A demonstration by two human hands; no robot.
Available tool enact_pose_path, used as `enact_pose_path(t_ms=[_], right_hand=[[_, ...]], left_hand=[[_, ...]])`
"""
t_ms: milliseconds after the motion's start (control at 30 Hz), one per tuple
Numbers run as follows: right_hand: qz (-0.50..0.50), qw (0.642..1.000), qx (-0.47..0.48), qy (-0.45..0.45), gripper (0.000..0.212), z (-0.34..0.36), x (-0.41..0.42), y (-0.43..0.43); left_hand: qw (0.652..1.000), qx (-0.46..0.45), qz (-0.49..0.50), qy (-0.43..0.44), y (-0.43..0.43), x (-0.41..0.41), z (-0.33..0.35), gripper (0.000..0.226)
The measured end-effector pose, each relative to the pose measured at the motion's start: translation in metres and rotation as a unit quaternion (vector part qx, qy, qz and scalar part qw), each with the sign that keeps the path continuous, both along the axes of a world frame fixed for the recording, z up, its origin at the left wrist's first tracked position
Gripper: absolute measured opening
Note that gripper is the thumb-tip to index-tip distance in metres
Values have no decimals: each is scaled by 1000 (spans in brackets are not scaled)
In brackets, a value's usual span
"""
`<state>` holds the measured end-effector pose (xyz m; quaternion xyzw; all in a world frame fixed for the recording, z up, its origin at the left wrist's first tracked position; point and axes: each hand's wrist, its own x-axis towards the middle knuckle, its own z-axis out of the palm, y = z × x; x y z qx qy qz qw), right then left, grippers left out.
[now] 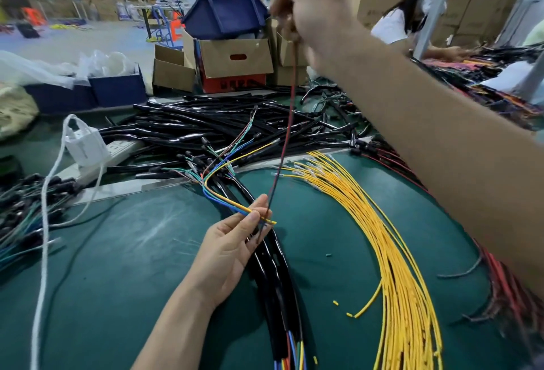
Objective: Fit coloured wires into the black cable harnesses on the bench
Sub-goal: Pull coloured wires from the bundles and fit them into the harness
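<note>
The right arm reaches up and forward across the view, forearm slanting from the lower right corner to the top centre. The right hand [306, 7] is raised high above the worktop [117, 266], blurred, with its fingers curled round the top of a red wire [290, 110]. That wire hangs nearly straight down, taut, to the left hand [235, 240].

The left hand is low over the green worktop, palm turned up, forearm coming in from the bottom edge. Its thumb and fingers pinch a small bunch of thin coloured wires [226, 203], yellow, blue and green, which curve back toward the far pile. The lower end of the red wire meets this same pinch. Whether the fingers also clamp it I cannot tell.

Under the left hand a bundle of black harnesses [276, 281] runs toward the near edge, with coloured ends showing at the bottom. A big heap of further black harnesses [235, 128] lies across the middle of the worktop. To the right a thick sheaf of yellow wires [397, 251] fans out, and red wires [500, 287] lie beyond it at the edge. A white power strip [117, 150] sits at the left.
</note>
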<state>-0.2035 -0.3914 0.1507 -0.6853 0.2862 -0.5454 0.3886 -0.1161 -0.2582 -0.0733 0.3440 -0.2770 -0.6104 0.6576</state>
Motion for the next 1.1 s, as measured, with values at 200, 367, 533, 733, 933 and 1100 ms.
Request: enact_pose_path(t_ms=[200,367,533,733,933,1100], right_hand=[[82,990,108,44,27,-41,35,-7],[8,989,143,20,24,-57,31,-32],[-111,954,241,143,56,-92,2,-67],[-99,915,327,213,57,-177,-50,-31],[85,854,419,297,55,-190,-76,35],[116,878,463,40,19,-190,-65,51]], left_hand=[[999,3,-27,-31,4,-2,4,24],[999,22,-21,-33,3,1,2,23],[999,34,-12,-4,2,2,2,22],[999,42,8,15,-2,3,-1,21],[999,39,11,6,-3,1,-1,21],[999,31,7,-23,-2,-3,-2,24]])
